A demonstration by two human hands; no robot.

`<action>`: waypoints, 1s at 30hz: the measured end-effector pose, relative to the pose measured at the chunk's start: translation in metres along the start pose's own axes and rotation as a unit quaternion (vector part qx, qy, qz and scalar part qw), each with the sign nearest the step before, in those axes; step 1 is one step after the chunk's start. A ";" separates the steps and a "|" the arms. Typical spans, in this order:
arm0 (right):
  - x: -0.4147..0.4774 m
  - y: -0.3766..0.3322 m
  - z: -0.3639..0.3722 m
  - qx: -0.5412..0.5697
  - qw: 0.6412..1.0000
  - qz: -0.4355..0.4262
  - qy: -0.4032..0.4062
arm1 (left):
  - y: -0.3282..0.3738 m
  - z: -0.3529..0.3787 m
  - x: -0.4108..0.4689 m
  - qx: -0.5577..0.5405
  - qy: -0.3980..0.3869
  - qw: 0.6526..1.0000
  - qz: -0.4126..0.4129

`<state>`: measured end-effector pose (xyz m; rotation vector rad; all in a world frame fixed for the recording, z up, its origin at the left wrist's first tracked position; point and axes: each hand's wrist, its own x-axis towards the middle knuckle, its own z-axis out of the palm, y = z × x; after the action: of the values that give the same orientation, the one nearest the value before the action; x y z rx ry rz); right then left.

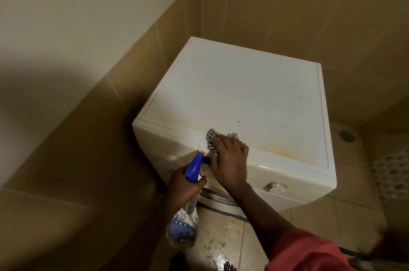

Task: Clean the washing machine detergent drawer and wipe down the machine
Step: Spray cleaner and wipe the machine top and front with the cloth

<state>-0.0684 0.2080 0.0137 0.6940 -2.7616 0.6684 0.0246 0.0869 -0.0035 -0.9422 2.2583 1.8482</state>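
Note:
A white front-loading washing machine point(239, 93) stands in the corner of a tiled room. My right hand point(230, 160) presses a checked cloth point(211, 138) on the front edge of the machine's top, over the control panel. My left hand point(184, 184) grips a spray bottle point(183, 222) with a blue trigger head point(195, 165), its black nozzle aimed at the panel beside the cloth. The detergent drawer front point(172, 149) sits shut at the panel's left. A yellowish stain point(285, 149) marks the top near the front right.
Brown tiled walls point(287, 16) close in behind and to the left of the machine. A round dial point(276, 186) sits on the front panel. The floor tiles point(221, 248) in front are wet. A floor drain point(345, 134) lies at the right.

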 end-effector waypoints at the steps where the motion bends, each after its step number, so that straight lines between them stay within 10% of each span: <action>1: 0.002 -0.007 0.003 -0.002 1.000 -0.017 -0.012 | 0.000 0.000 0.001 -0.007 -0.003 1.000 -0.008; 12: -0.021 0.035 -0.020 -0.017 0.995 0.095 0.025 | 0.006 -0.010 0.003 0.036 -0.006 0.999 0.027; 30: -0.001 0.003 -0.004 -0.009 1.000 -0.006 -0.019 | -0.010 -0.008 -0.008 0.010 -0.026 0.999 0.023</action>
<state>-0.0686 0.2125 0.0155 0.7269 -2.7913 0.6322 0.0384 0.0818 -0.0067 -0.8361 2.2814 1.8418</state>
